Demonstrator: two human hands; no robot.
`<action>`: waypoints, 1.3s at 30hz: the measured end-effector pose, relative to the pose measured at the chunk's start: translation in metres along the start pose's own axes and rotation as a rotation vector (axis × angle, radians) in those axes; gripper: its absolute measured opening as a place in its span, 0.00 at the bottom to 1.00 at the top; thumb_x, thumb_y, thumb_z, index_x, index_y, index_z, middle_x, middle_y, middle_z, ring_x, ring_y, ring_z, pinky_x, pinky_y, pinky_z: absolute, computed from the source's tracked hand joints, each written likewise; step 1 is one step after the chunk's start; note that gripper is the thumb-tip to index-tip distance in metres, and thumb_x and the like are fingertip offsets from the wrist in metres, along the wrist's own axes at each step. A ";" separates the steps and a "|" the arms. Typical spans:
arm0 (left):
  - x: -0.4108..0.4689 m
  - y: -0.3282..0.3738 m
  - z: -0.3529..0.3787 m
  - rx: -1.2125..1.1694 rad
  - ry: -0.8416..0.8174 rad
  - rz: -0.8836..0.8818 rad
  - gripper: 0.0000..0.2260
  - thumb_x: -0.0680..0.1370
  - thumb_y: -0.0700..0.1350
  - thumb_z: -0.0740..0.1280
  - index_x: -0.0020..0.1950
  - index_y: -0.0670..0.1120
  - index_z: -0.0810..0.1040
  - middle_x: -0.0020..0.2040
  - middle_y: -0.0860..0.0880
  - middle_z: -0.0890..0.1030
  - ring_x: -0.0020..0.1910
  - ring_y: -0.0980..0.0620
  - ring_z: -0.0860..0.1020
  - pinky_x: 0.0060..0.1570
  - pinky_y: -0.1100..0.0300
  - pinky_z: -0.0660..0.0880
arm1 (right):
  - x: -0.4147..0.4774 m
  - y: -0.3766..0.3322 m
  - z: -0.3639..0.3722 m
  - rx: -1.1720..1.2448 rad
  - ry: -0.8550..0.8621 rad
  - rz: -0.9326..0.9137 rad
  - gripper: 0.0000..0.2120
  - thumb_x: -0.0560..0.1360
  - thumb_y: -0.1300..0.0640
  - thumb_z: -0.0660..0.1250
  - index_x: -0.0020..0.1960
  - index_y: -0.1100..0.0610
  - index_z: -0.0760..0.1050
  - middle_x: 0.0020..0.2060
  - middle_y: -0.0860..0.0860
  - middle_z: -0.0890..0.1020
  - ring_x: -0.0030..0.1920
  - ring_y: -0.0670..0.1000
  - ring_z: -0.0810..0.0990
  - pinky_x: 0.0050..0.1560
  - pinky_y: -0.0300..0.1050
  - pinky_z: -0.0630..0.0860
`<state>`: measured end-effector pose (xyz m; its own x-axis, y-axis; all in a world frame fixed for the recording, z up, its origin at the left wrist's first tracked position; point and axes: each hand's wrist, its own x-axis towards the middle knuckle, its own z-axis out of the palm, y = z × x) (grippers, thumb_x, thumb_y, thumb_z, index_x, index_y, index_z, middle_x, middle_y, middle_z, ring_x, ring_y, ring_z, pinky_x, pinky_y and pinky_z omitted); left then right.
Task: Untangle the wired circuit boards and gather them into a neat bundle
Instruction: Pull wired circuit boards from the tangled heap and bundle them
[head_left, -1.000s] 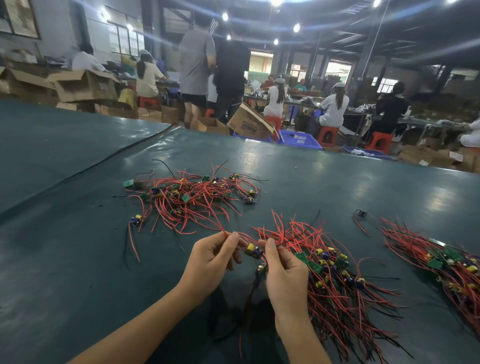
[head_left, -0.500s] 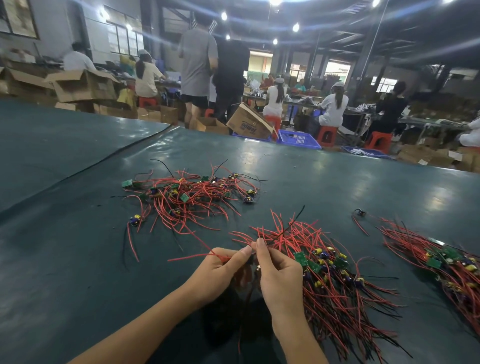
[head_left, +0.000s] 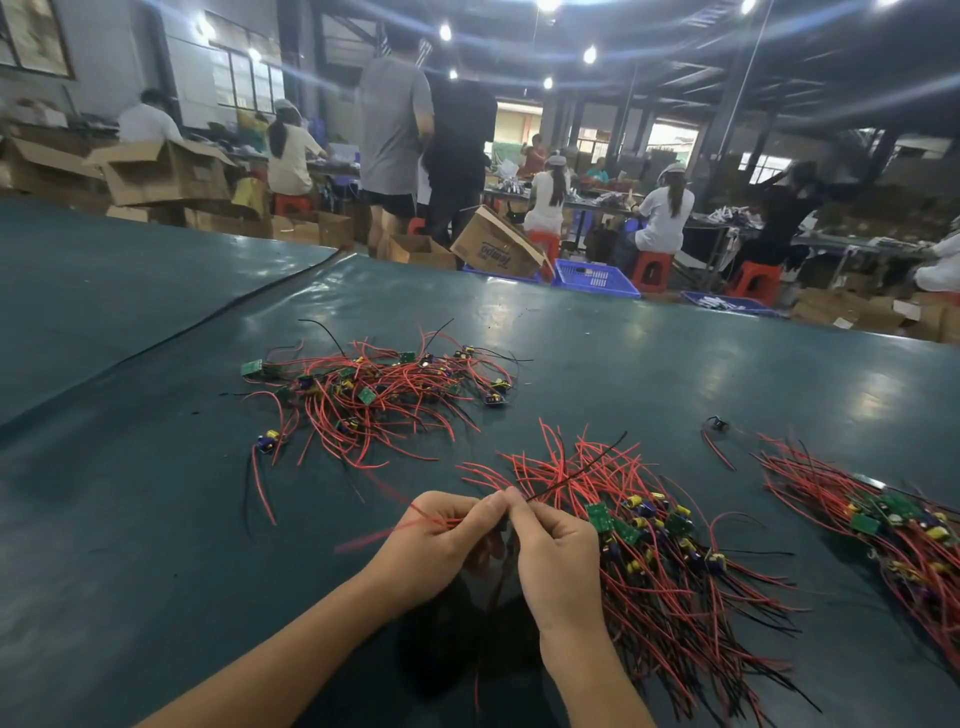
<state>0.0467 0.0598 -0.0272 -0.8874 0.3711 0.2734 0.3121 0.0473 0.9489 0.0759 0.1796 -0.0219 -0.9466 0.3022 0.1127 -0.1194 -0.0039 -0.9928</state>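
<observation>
Left hand: the left hand (head_left: 441, 540) has its grip pinched on thin red wires (head_left: 415, 522), which trail off blurred to the left, just above the dark green table (head_left: 156, 519).
Right hand: the right hand (head_left: 558, 551) has its grip pinched on a thin black wire (head_left: 576, 470), which slants up and to the right.
Change: a second ago the hands were slightly apart, with a small board showing between them. Now the fingertips touch and that board is hidden behind the hands.
Task's thing: the piece being worked is held between both hands, just beside the combed middle bundle of red-wired green boards (head_left: 665, 561).
Other piles: a loose tangled heap of boards and wires (head_left: 374, 395) lies further back, and a second laid-out bundle (head_left: 883, 525) lies at the right.
Meaning: this piece's leads are probably being drawn straight before it joins the middle bundle. The heap is still unsorted, so much of the task is left.
</observation>
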 end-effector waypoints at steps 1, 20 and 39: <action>0.001 0.001 0.000 -0.005 0.006 0.002 0.25 0.78 0.55 0.62 0.35 0.34 0.77 0.29 0.47 0.74 0.29 0.51 0.70 0.32 0.57 0.67 | 0.002 -0.001 -0.001 0.015 0.028 0.018 0.17 0.79 0.56 0.67 0.33 0.60 0.83 0.26 0.56 0.77 0.29 0.54 0.73 0.32 0.43 0.74; 0.001 0.007 0.000 -0.090 0.042 -0.016 0.22 0.78 0.54 0.60 0.32 0.42 0.80 0.29 0.42 0.77 0.29 0.51 0.74 0.32 0.59 0.70 | 0.004 -0.001 -0.003 0.072 0.009 -0.062 0.18 0.76 0.53 0.71 0.32 0.63 0.80 0.24 0.50 0.72 0.29 0.47 0.69 0.32 0.40 0.69; 0.003 0.011 -0.010 -0.128 0.068 -0.136 0.21 0.74 0.57 0.63 0.34 0.42 0.84 0.32 0.39 0.82 0.29 0.50 0.78 0.33 0.61 0.73 | 0.013 -0.012 -0.024 0.250 0.359 -0.075 0.17 0.80 0.54 0.66 0.35 0.49 0.85 0.22 0.42 0.65 0.23 0.43 0.59 0.23 0.36 0.58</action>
<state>0.0443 0.0523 -0.0147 -0.9407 0.3059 0.1468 0.1454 -0.0273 0.9890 0.0728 0.2064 -0.0091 -0.7739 0.6220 0.1196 -0.2946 -0.1863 -0.9373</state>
